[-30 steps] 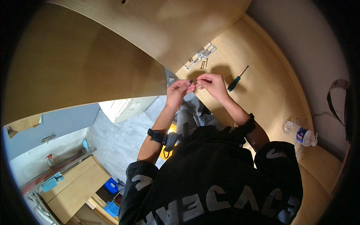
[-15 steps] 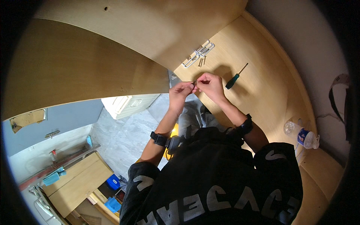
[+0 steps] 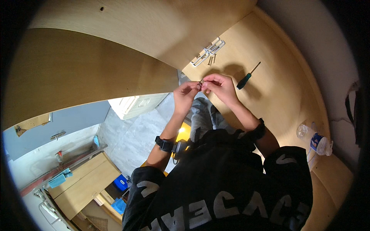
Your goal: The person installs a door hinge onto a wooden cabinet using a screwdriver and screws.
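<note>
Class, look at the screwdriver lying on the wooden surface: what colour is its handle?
The screwdriver handle is dark green, seen best in the head view.

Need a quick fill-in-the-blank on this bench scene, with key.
1. Of the left hand and the right hand, which meet at a small item, the ____ one is nearer the screwdriver.
2. The screwdriver's shaft points ____ from the person.
3. Of the screws and the plastic bottle, the things closer to the metal handles are the ____.
4. The bottle's label is mainly ____ in colour.

Missing words: right; away; screws; blue.
</note>
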`<state>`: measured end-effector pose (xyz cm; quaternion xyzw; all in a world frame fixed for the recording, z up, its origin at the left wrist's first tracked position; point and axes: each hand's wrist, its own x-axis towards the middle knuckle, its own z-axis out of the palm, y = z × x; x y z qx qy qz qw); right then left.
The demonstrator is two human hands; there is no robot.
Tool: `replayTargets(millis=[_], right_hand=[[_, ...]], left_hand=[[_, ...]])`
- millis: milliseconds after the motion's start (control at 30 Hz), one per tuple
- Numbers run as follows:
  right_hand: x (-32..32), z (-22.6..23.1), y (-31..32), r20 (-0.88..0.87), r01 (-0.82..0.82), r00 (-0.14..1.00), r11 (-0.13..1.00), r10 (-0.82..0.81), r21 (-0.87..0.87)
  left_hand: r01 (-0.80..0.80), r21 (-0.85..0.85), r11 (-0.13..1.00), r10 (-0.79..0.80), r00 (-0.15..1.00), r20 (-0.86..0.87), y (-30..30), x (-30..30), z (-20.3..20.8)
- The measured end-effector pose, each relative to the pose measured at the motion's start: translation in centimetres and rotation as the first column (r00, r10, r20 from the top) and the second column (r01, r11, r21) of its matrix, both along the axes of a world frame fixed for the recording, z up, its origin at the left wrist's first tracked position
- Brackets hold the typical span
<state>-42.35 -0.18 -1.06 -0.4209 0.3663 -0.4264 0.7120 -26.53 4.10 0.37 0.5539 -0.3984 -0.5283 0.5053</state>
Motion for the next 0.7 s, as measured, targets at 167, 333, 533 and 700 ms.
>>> replayTargets(millis=[167, 333, 533, 700], right_hand=[[-0.4, 1.5, 0.2, 0.018, -0.027, 0.999, 0.994, 0.029, -0.103], [-0.5, 2.8, 0.7, 0.033, -0.004, 0.999, 0.993, 0.008, -0.121], [-0.1, 3.4, 0.5, 0.057, 0.073, 0.996, 0.992, -0.067, -0.103], [-0.5, 3.1, 0.3, 0.024, 0.023, 1.000, 0.989, -0.019, -0.143]], left_hand=[[0.021, -0.042, 0.999, -0.020, 1.000, 0.013, 0.3, -0.1, 1.8], [0.059, -0.077, 0.995, -0.059, 0.998, 0.004, 0.4, 0.2, 3.0], [0.104, -0.080, 0.991, -0.103, 0.995, 0.014, 0.0, 0.3, 3.9], [0.136, -0.077, 0.988, -0.135, 0.991, 0.025, -0.2, 0.4, 4.3]])
